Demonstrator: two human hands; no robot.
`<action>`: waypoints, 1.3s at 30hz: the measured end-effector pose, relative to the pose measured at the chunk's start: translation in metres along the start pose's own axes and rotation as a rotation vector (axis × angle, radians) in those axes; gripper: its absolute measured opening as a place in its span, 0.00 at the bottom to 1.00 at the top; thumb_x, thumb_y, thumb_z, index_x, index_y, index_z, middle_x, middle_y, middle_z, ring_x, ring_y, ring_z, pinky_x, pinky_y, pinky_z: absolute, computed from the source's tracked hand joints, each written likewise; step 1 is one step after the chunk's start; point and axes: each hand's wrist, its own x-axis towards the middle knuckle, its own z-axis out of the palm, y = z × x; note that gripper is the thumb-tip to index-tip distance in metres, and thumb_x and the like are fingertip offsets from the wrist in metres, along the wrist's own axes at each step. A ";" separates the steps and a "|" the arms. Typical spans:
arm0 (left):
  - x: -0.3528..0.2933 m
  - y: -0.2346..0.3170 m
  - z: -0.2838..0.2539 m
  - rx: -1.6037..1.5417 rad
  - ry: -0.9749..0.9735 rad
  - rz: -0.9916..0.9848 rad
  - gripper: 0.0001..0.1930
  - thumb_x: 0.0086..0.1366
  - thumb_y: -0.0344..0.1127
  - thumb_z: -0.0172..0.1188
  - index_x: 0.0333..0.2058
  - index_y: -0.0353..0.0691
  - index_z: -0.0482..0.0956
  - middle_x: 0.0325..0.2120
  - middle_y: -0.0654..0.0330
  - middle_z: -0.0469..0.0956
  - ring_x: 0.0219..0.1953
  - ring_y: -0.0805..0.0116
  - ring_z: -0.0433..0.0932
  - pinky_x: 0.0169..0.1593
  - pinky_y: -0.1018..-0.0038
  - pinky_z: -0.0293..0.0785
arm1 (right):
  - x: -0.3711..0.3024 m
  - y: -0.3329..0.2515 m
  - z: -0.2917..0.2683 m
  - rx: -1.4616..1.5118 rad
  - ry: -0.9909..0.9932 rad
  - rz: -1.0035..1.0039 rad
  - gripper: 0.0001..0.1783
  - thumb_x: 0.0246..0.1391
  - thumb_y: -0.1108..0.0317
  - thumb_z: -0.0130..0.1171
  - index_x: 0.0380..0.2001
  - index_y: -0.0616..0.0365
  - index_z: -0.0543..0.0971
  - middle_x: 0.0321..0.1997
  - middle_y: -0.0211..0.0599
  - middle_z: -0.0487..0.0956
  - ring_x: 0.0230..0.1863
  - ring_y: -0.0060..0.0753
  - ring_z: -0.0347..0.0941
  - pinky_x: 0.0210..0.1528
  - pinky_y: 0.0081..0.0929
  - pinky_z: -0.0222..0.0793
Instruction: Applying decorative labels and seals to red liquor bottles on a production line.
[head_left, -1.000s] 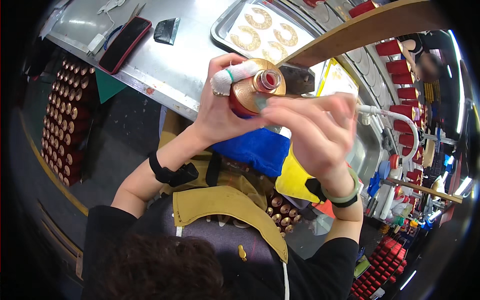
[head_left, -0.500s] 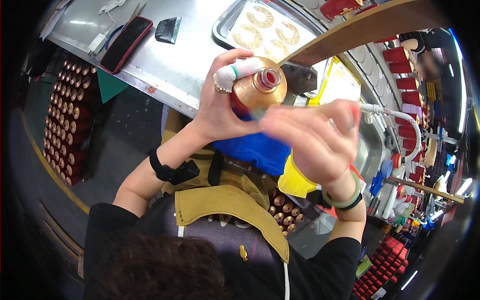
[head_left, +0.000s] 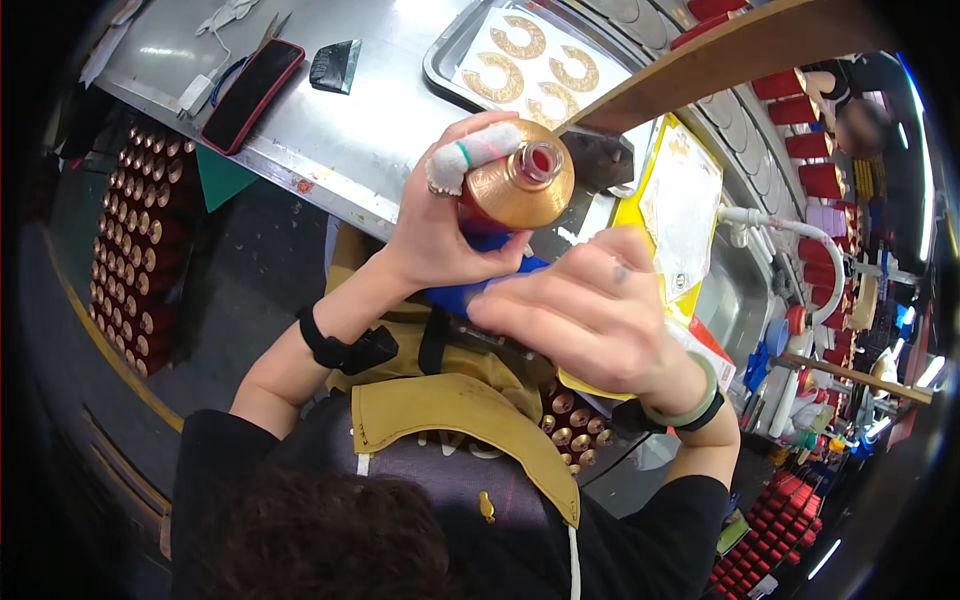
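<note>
My left hand [head_left: 432,220] is wrapped round a bottle [head_left: 530,185] with a gold shoulder, a dark red body and an open clear neck. The bottle tilts so that its mouth faces up toward me. A white cloth finger cover [head_left: 478,152] sits on one finger of that hand, pressed along the gold shoulder. Below and to the right of the bottle, my right hand [head_left: 590,310] is closed, its fingertips drawn together over a blue cloth [head_left: 458,297] on my lap. Whatever those fingertips hold, if anything, is hidden.
A metal tray [head_left: 440,65] with gold C-shaped pieces lies on the metal table [head_left: 390,120]. A phone [head_left: 253,97] and a dark scraper-like piece [head_left: 335,66] lie left. A wooden board [head_left: 700,65] juts in from the right. Red-and-gold bottles [head_left: 140,250] stand below left.
My right hand has moved from beside the bottle down and left toward the blue cloth, fingers now drawn in. My left hand keeps the bottle in nearly the same place.
</note>
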 end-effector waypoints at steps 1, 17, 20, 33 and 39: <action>-0.001 0.000 0.003 0.027 0.046 -0.009 0.43 0.41 0.37 0.81 0.58 0.42 0.71 0.60 0.47 0.70 0.57 0.50 0.76 0.58 0.61 0.74 | 0.001 0.001 0.001 -0.116 0.154 0.023 0.18 0.37 0.66 0.65 0.37 0.49 0.86 0.39 0.22 0.84 0.32 0.22 0.73 0.37 0.27 0.62; -0.025 0.005 0.018 0.219 0.123 -0.136 0.38 0.55 0.39 0.77 0.64 0.51 0.69 0.62 0.46 0.65 0.58 0.43 0.73 0.59 0.58 0.73 | -0.004 0.007 -0.024 -0.163 0.447 0.328 0.18 0.38 0.80 0.72 0.36 0.53 0.86 0.35 0.27 0.87 0.30 0.30 0.72 0.35 0.25 0.66; -0.023 0.002 0.010 0.589 -0.017 0.227 0.39 0.52 0.38 0.79 0.62 0.48 0.70 0.61 0.47 0.65 0.60 0.46 0.71 0.59 0.59 0.73 | 0.004 0.007 -0.014 -0.205 0.475 0.274 0.18 0.38 0.78 0.71 0.37 0.51 0.87 0.37 0.26 0.87 0.31 0.28 0.72 0.37 0.25 0.64; -0.011 0.007 -0.006 0.134 0.070 -0.043 0.40 0.44 0.34 0.80 0.57 0.41 0.73 0.56 0.49 0.68 0.58 0.53 0.73 0.58 0.64 0.74 | -0.003 -0.006 0.001 -0.242 0.173 0.131 0.18 0.36 0.69 0.65 0.37 0.47 0.87 0.36 0.19 0.84 0.33 0.22 0.72 0.40 0.25 0.65; -0.010 0.005 0.003 -0.028 0.022 -0.037 0.46 0.43 0.38 0.82 0.61 0.44 0.67 0.62 0.46 0.66 0.62 0.48 0.70 0.61 0.61 0.71 | 0.000 -0.001 -0.002 -0.269 0.247 0.207 0.18 0.36 0.69 0.65 0.36 0.47 0.87 0.38 0.20 0.86 0.32 0.22 0.73 0.40 0.25 0.64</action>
